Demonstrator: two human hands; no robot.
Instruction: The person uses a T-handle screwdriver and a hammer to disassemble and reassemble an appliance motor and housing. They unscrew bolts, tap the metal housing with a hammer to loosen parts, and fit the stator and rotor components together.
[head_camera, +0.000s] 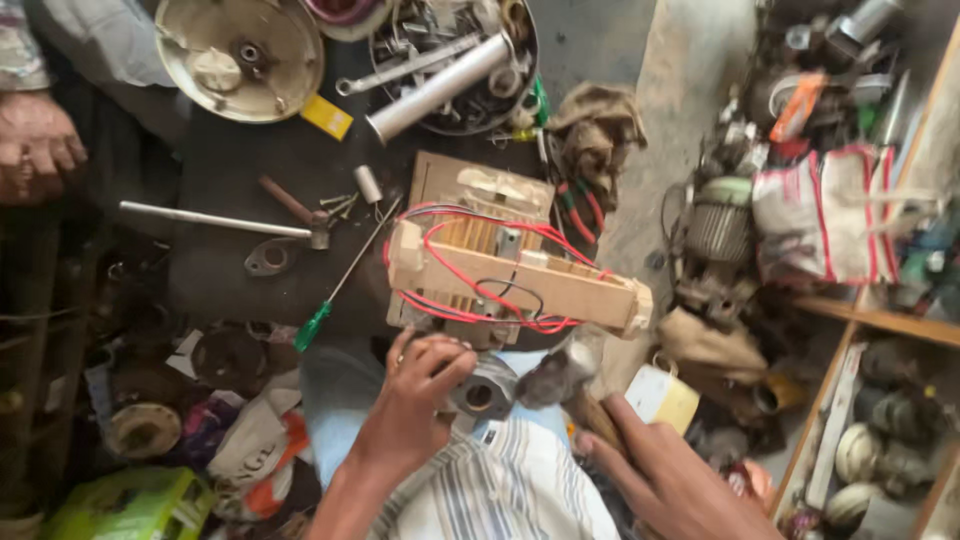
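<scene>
Hands at a metal motor part, cluttered repair spot.
Left hand (420, 395) in a closed grip on the grey ring-shaped metal part (482, 390) over the lap; right hand (665, 470) wrapped around a wooden handle (592, 418), its blurred head beside the part. Beyond: wooden frame (520, 275) with red wires (470, 245), green-handled screwdriver (335, 290), tool bowl (450, 70).

Left hand (418, 390) grips a round grey metal part (482, 388) with a centre hole, held over a striped cloth (520, 485) on the lap. Right hand (665, 470) holds a wooden handle (592, 415); its blurred head (555, 375) sits just beside the metal part. Above them, a wooden frame (520, 275) looped with red wire (470, 290). Green-handled screwdriver (335, 290) lies left of the frame, a hammer (215, 220) further left. Bowl of tools (455, 60) at top. Another person's hand (35, 145) at the left edge.
</scene>
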